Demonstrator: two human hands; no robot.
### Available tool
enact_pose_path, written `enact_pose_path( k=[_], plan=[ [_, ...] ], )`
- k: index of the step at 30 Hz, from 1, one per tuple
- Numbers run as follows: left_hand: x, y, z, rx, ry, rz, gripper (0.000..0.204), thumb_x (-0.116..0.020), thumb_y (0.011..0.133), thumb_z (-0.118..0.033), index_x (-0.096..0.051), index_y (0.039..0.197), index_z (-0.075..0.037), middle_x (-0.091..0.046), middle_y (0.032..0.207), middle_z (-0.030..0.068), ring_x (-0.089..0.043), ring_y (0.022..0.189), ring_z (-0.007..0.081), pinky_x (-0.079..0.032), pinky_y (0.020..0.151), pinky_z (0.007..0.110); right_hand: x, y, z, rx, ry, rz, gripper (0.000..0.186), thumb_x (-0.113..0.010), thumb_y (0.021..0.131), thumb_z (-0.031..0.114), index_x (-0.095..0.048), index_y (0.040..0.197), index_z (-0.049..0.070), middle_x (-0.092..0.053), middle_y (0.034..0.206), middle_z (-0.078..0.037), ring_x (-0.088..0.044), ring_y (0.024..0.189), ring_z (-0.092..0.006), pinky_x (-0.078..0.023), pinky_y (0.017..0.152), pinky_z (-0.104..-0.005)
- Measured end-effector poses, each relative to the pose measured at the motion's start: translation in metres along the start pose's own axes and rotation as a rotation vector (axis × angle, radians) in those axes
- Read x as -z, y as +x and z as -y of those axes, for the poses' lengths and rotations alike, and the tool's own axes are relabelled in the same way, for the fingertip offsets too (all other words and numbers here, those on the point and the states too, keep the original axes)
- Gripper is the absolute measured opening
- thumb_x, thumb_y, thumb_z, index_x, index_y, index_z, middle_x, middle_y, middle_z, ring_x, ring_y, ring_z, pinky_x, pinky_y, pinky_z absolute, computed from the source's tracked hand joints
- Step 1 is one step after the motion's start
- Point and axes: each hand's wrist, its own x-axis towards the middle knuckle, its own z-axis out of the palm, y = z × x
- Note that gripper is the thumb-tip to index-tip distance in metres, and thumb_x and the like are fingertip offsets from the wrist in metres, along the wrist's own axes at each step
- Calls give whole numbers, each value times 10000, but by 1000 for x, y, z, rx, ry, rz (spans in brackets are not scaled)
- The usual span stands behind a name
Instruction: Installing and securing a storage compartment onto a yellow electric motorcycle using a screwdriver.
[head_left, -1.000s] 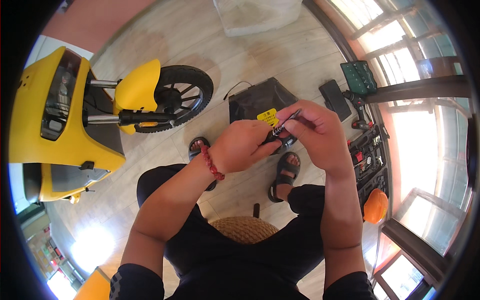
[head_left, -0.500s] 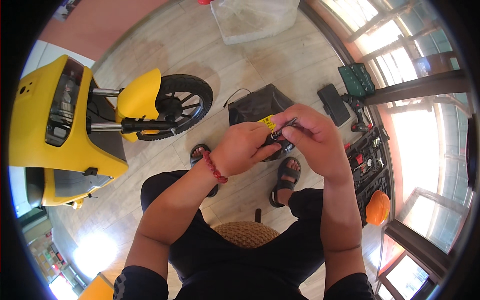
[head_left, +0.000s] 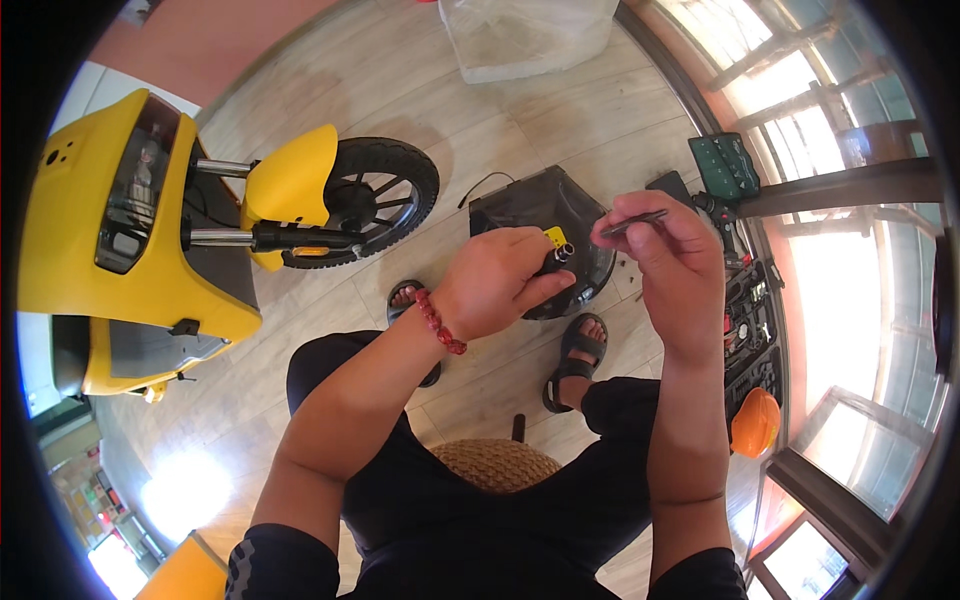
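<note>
My left hand (head_left: 492,280), with a red bead bracelet at its wrist, is closed around a black screwdriver handle (head_left: 562,254). The metal collar of the handle sticks out past my thumb and forefinger, with no shaft in it. To the right, my right hand (head_left: 680,265) pinches a thin dark metal screwdriver bit (head_left: 635,222) between thumb and fingers, apart from the handle. Beneath both hands, a glossy black panel (head_left: 508,208) with a yellow label lies on the floor, partly hidden by my left hand.
At the left stands a yellow scooter (head_left: 215,290) with its front wheel (head_left: 375,200) toward me. Along the right wall lie a green case (head_left: 722,165), a cordless drill (head_left: 722,215), an open tool case (head_left: 755,345) and an orange cap (head_left: 756,422). A whitish plastic-covered box (head_left: 530,45) is at the back.
The bit has come out of the handle's collar. My right hand has moved right with it, while my left hand keeps the handle in nearly the same place.
</note>
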Motion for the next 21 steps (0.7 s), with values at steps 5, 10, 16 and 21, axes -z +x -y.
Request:
enact_pose_path(
  k=[5, 10, 16, 21],
  plan=[
    [1, -1, -1, 0, -65, -6, 260, -642, 784, -254, -511, 764, -30, -509, 694, 116, -524, 666, 324, -430, 597, 390, -7, -2, -3, -60, -49, 53, 171, -514, 844, -39, -576, 1003, -42, -589, 936, -83, -584, 868, -130, -481, 764, -246],
    [1, 0, 0, -26, -58, -6, 258, -647, 779, -250, -512, 754, -32, -512, 688, 114, -529, 659, 320, -431, 589, 389, -7, -3, -6, -21, -136, 78, 136, -559, 816, -35, -607, 942, -16, -588, 887, -71, -589, 811, -118, -469, 710, -221],
    [-2, -2, 0, -8, -31, 31, 245, -642, 779, -243, -518, 732, -37, -524, 672, 116, -536, 645, 322, -432, 576, 396, -6, -1, -6, 19, -415, 62, 80, -611, 784, -4, -631, 862, -8, -600, 787, -50, -572, 703, -85, -438, 609, -204],
    [-5, -4, 2, -19, 30, 55, 237, -625, 785, -245, -531, 727, -35, -549, 684, 134, -550, 653, 333, -436, 577, 408, -6, -3, -20, -59, -313, 21, 73, -610, 790, 5, -633, 857, -15, -603, 768, -54, -569, 686, -80, -442, 605, -206]
  ],
)
